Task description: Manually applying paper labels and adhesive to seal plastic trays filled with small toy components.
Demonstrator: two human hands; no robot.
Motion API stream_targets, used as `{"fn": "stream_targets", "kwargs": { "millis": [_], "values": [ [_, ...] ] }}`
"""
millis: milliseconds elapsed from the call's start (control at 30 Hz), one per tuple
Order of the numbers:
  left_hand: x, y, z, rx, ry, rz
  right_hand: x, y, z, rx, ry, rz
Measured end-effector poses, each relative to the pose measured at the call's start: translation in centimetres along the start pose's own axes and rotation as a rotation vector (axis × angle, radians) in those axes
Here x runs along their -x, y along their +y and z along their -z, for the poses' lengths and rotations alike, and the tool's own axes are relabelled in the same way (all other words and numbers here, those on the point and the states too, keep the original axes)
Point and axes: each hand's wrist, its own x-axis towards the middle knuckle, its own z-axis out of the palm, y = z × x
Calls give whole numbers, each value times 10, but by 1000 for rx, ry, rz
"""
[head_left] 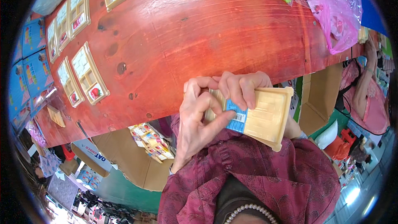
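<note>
- Step in hand, as judged: the blue label [237,126] on the beige tray [270,108] is being pressed or smoothed down.
- Left hand [194,118]: fingers curl around the tray's near-left end; the thumb tip rests on the label. Grasp reads as closed on the tray.
- Right hand [244,89]: fingers bend over the tray's upper edge, tips on the face beside the label; also grasping.
- Tray position: between the two hands, the longer free part reaching out to the right of the fingers, raised off the tabletop [199,45] and tilted.
- Next move, as judged, calls for steady support from the right fingers and even thumb pressure, without bowing the thin wall.
- Tray appearance: pale beige, apparently thin moulded plastic, shallow ridges, flared rim at the right end. Label is blue with a white barcode patch. Contents, if any, cannot be told.
- Left of and beyond the fingers: similar filled trays [90,74]. Below-left of them: an open cardboard box [118,151] holding packs [152,142].
</note>
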Motion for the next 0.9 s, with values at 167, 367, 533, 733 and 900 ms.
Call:
{"fn": "stream_targets", "kwargs": {
  "millis": [167, 367, 533, 733, 900],
  "values": [
    [1, -3, 2, -80, 18, -29, 2, 6, 2, 29, -60, 30],
    [1, -9, -3, -49, 231, -4, 0, 12, 6, -103, -85, 57],
    [4, 20, 17, -270, 86, -378, 1, 8, -2, -264, 131, -61],
    [11, 27, 3, -395, 201, -199, -2, -26, -36, 114, 405, -387],
    [14, 21, 8, 485, 392, 330, -5, -30, -40, 181, 498, -387]
  ]
}}
